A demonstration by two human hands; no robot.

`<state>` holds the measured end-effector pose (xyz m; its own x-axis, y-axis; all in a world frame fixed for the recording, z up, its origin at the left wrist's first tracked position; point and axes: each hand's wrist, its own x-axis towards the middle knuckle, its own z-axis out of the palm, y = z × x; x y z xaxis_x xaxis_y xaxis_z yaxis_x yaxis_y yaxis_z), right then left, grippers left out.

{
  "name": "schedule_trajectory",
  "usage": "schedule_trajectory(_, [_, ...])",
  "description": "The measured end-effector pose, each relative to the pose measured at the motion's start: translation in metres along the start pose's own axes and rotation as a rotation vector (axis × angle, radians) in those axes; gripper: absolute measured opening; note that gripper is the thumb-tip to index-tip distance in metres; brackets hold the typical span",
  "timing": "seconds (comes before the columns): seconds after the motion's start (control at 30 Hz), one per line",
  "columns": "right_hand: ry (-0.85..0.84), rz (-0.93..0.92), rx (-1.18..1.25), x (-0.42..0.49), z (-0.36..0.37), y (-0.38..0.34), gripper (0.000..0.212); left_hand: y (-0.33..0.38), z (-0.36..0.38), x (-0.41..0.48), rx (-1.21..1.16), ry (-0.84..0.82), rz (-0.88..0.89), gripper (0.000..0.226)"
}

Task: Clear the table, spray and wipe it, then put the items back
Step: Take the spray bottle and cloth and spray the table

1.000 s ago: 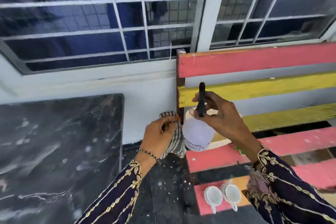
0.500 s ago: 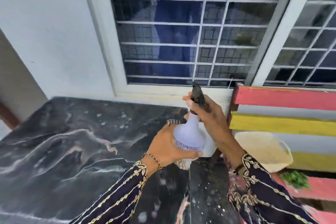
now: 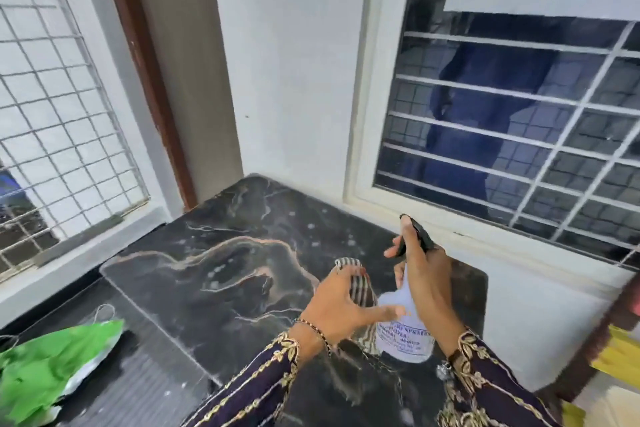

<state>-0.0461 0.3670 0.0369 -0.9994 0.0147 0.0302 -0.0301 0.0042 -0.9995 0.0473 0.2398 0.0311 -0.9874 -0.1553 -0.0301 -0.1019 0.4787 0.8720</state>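
A black marble table with pale veins fills the middle of the view. Above its right part my right hand grips the neck of a white spray bottle with a black trigger head, one finger by the trigger. My left hand holds a striped cloth against its palm, and its fingertips touch the bottle's side. Both hands are above the table's near right corner.
A green bag lies on the dark floor at the lower left. White walls and a barred window stand behind the table. A painted bench edge shows at the far right.
The view has swung left from the bench to the table. Both hands have carried the bottle and cloth over the table's right part, and my left fingers have loosened on the bottle.
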Motion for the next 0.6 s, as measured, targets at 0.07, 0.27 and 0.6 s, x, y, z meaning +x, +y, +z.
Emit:
schedule_trajectory(0.07, [-0.057, 0.036, -0.027, 0.009, 0.026, 0.006, 0.061, -0.013, -0.027, 0.004, -0.011, 0.070, -0.040, 0.079])
schedule_trajectory(0.27, [-0.135, 0.100, -0.135, 0.042, 0.121, 0.030, 0.086, -0.072, -0.113, 0.026, -0.093, 0.250, -0.143, 0.076])
schedule_trajectory(0.6, [-0.066, 0.127, -0.615, 0.140, 0.299, 0.103, 0.090, -0.196, -0.258, 0.091, -0.180, 0.259, -0.216, 0.057])
